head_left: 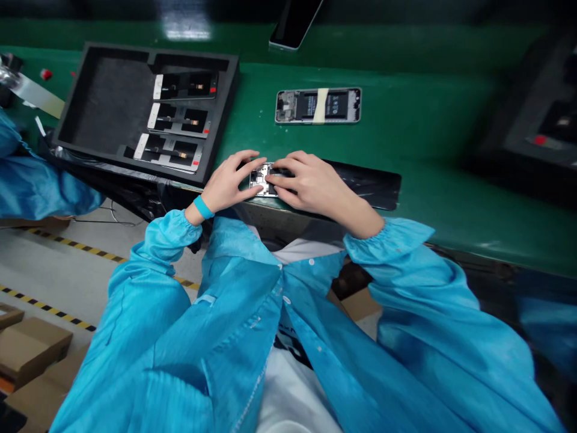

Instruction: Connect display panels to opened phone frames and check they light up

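Observation:
An opened phone (260, 178) lies near the front edge of the green bench, its metal inner plate showing between my hands. At its left end is my left hand (229, 180), thumb on the near edge and fingers on the far edge, steadying it. My right hand (311, 180) covers the phone's right part, its fingertips pressed onto the inside and edges. What lies under those fingertips is hidden. To the right, partly behind my right hand, a flat black panel (372, 183) rests on the bench. Another opened phone (336, 106), with a pale strip across its battery, lies farther back.
At the left stands a black foam tray (112, 96) with several phone screen parts (174, 150) in it. A dark phone (295, 24) lies at the back. A blurred dark tray (532, 132) is at the right. A blue sleeve (40, 183) of another person shows at far left.

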